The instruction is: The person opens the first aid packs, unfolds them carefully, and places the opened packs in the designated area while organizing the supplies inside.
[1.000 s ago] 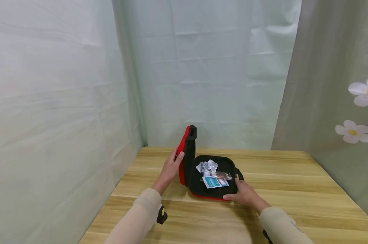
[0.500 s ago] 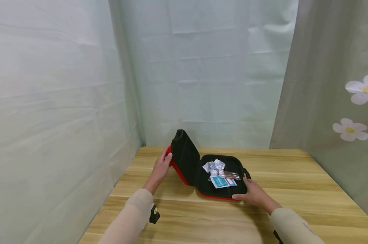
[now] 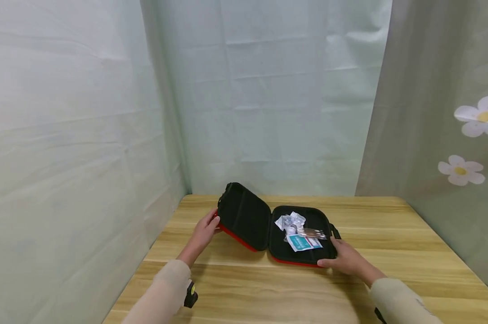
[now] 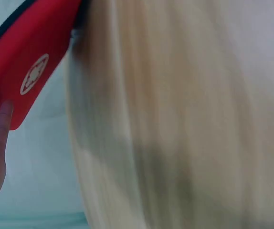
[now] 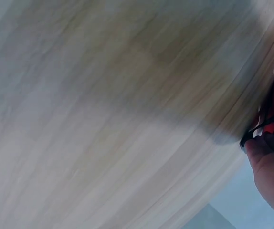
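Note:
A red and black zip case lies unfolded on the table, its black lined base (image 3: 318, 218) flat and its lid (image 3: 245, 216) tilted up at the left. My left hand (image 3: 201, 234) grips the lid's outer left edge; in the left wrist view a finger lies on the red shell (image 4: 56, 43) near a white emblem (image 4: 34, 74). At the base's front right corner, beside a black strap (image 3: 335, 231), my right hand (image 3: 346, 258) holds the rim. Inside the base are a teal and white sachet (image 3: 302, 243), a crumpled clear wrapper (image 3: 291, 220) and a slim clear packet (image 3: 313, 233).
The case stands on a wood-grain table (image 3: 268, 292). Pale curtains (image 3: 276, 112) hang behind and to the left, and a flower-patterned curtain (image 3: 422, 135) hangs on the right.
My left hand has swung the lid from nearly upright down to the left, so its black inside shows. The base and my right hand appear slightly farther right in view.

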A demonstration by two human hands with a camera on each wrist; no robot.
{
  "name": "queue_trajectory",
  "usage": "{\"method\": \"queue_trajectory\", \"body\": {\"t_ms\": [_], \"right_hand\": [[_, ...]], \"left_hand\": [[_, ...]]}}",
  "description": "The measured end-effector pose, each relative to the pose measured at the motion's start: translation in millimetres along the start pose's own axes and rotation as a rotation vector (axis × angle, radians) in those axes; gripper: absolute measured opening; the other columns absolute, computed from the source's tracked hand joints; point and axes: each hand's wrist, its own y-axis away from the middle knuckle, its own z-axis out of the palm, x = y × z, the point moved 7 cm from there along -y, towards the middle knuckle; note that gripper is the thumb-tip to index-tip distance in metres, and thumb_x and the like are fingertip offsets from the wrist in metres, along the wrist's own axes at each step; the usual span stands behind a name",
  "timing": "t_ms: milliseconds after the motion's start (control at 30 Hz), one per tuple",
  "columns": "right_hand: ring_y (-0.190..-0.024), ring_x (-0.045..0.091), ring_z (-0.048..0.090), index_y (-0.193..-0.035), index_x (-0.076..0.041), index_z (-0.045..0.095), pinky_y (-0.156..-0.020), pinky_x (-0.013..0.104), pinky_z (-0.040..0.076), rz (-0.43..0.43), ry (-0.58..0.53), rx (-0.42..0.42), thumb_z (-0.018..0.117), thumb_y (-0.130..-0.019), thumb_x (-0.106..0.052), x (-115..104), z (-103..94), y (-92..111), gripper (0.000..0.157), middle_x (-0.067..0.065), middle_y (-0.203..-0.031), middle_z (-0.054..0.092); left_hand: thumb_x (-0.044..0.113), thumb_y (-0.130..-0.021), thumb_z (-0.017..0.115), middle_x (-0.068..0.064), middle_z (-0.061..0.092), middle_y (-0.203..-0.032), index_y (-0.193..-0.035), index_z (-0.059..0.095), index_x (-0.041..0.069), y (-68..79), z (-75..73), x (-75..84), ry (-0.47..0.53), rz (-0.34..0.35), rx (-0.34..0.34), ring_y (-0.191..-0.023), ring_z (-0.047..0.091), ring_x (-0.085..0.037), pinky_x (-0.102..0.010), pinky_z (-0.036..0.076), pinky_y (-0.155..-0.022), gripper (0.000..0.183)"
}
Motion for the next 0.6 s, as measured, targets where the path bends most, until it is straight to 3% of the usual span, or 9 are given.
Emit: {"method": "queue_trajectory", "body": {"t_ms": [300, 467, 600], "right_hand": [[-0.13, 0.059, 0.035, -0.145, 0.019, 0.028, -0.103, 0.066, 0.034, -0.004, 0.007, -0.014, 0.078, -0.079, -0.055, -3.0, 0.4, -2.5, 0.111, 0.046, -0.141, 0.032], [-0.128, 0.059, 0.036, -0.143, 0.02, 0.031, -0.101, 0.066, 0.035, -0.019, 0.018, -0.009, 0.079, -0.079, -0.052, -4.7, -1.7, -0.6, 0.108, 0.045, -0.141, 0.033], [-0.126, 0.058, 0.04, -0.142, 0.02, 0.034, -0.1, 0.065, 0.036, -0.021, 0.027, 0.002, 0.081, -0.077, -0.049, -6.9, -4.1, -0.7, 0.106, 0.043, -0.139, 0.037]], "left_hand": [[0.009, -0.107, 0.041, -0.037, 0.045, -0.139, -0.148, 0.03, -0.013, 12.9, -21.5, -32.6, -0.074, -0.057, -0.093, -0.111, 0.061, -0.042, -0.054, 0.05, -0.092, 0.048], [0.004, -0.104, 0.045, -0.037, 0.052, -0.131, -0.14, 0.038, -0.02, 28.3, -28.4, -56.0, -0.235, -0.09, -0.179, -0.105, 0.063, -0.042, -0.049, 0.054, -0.086, 0.044], [0.005, -0.099, 0.053, -0.023, 0.065, -0.107, -0.125, 0.057, -0.015, 31.6, -36.5, -71.5, -0.387, -0.099, -0.239, -0.09, 0.06, -0.027, -0.04, 0.052, -0.077, 0.033]]}}
